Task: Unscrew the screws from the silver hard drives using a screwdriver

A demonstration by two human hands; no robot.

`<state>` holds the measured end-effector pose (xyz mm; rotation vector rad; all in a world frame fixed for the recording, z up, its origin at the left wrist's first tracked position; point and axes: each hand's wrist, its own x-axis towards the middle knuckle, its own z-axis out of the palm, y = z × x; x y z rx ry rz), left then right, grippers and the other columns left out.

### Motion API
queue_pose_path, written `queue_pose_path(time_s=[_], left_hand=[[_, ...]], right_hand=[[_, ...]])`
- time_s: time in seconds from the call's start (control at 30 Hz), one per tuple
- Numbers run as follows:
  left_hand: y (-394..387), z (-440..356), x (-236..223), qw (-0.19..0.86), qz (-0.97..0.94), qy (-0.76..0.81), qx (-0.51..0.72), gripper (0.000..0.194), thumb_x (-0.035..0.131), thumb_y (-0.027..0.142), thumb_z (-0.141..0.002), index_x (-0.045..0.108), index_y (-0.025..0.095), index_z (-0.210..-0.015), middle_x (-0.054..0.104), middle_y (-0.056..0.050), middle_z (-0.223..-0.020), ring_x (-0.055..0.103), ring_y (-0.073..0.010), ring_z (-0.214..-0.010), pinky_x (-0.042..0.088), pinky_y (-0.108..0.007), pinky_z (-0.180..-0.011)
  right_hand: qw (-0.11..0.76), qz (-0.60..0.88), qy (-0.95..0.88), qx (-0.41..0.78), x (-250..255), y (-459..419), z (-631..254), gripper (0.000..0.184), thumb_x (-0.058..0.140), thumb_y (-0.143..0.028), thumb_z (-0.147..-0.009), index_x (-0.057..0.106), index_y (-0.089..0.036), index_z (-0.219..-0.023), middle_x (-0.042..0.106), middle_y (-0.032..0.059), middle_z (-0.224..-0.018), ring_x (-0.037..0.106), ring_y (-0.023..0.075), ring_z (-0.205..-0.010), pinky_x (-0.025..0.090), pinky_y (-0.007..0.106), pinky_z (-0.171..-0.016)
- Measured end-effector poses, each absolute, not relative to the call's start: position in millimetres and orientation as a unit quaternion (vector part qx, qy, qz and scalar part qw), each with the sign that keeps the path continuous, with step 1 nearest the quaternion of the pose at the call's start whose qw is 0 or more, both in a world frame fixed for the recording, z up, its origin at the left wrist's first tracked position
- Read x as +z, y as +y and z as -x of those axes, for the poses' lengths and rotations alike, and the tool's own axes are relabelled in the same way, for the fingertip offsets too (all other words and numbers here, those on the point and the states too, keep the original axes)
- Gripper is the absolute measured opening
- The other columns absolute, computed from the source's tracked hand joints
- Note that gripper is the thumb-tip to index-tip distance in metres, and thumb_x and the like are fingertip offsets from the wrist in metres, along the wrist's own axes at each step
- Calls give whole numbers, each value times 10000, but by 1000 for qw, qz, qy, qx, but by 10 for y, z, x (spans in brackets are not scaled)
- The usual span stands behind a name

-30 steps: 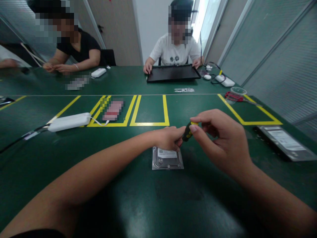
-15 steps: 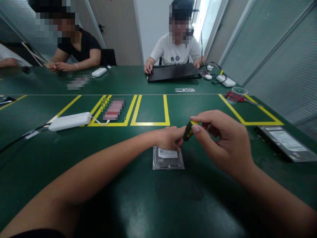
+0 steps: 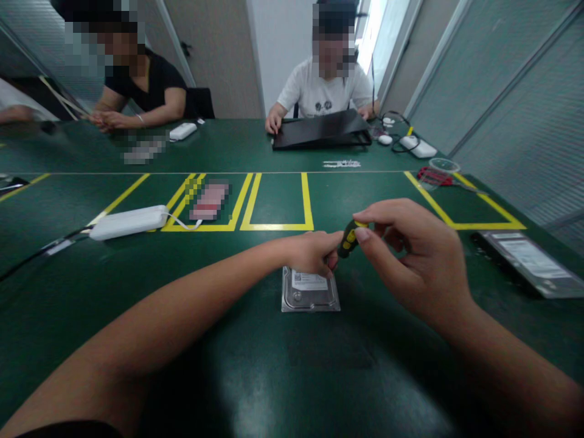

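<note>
A hard drive point(image 3: 311, 299) lies label up on the green table, partly covered by my left hand point(image 3: 314, 252). The fingers of that hand are curled together at the lower end of a dark green and yellow screwdriver point(image 3: 349, 242). The screwdriver tilts down and to the left toward the drive; its shaft and tip are hidden by the left fingers. My right hand point(image 3: 415, 255) pinches the top of the handle between thumb and forefinger, the other fingers bent behind.
Another hard drive point(image 3: 533, 261) lies at the right. At the left are a white power strip point(image 3: 130, 222) and a cabled, blurred phone point(image 3: 210, 201). Yellow tape point(image 3: 276, 227) marks the table. Across it, one person handles a black panel point(image 3: 319, 131); another sits at the left.
My right hand and the screwdriver handle have turned or shifted very slightly. The left hand and the hard drive stay put. The black panel across the table has tilted up a little.
</note>
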<state>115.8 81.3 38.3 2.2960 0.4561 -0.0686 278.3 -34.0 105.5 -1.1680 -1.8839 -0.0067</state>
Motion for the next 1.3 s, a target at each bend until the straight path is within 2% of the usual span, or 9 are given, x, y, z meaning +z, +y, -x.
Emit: queue_pose_path(time_s=[0.1,0.33,0.6,0.83,0.97,1.1,1.23,1.3], left_hand=[[815,-1156,388,387,-904,179,-32,284,678,220,-791,544,151,-1032,640,-32,-951,610,-159,-826,444,-267,-691],[801,-1169,427,380,-903,198,-45,305,698,232,-781,538,154,-1029,624,-18,-915,591,-146,-800,407,-244,-650],[801,-1160,433,374,-907,190,-42,278,672,228,-787,551,145,-1024,637,-26,-935,591,-146,-823,418,-249,-681],[700,-1126,443,298,-936,185,-18,274,611,205,-811,544,160,-1073,632,-16,-892,548,-144,-782,385,-274,-692],[614,-1101,470,261,-945,198,2,198,592,199,-824,544,165,-1013,629,-29,-908,543,-163,-826,388,-293,-728],[578,-1097,488,249,-944,216,5,177,605,195,-820,524,175,-975,634,-26,-912,542,-183,-872,389,-302,-738],[567,-1098,487,256,-941,222,-2,179,602,201,-823,520,182,-981,634,-25,-896,549,-180,-829,381,-297,-683],[541,-1081,485,245,-942,230,4,210,596,203,-828,519,183,-1022,636,-40,-955,554,-194,-865,405,-306,-712]], right_hand=[[444,477,-758,8,1052,-347,-2786,117,618,-213,-872,664,-217,-980,677,45,-943,613,178,-779,495,335,-688],[448,472,-759,-5,1041,-340,-2804,107,646,-210,-844,652,-180,-946,644,33,-869,581,150,-739,488,328,-698],[448,477,-756,4,1055,-355,-2785,90,619,-203,-868,642,-224,-953,669,39,-916,607,173,-757,505,347,-700],[451,488,-747,17,1050,-372,-2782,80,624,-215,-864,646,-239,-937,664,35,-892,614,189,-751,485,357,-660],[455,484,-747,10,1045,-361,-2784,81,623,-227,-862,648,-225,-939,664,31,-879,598,167,-720,477,344,-658],[453,482,-750,4,1031,-346,-2790,81,632,-235,-863,643,-216,-941,655,29,-871,587,161,-719,473,339,-674],[447,480,-755,-2,1022,-337,-2798,85,658,-244,-854,639,-220,-933,647,32,-885,592,174,-757,478,345,-709],[448,477,-757,-6,1021,-333,-2801,77,659,-239,-851,637,-215,-921,641,31,-874,590,170,-763,478,342,-723]])
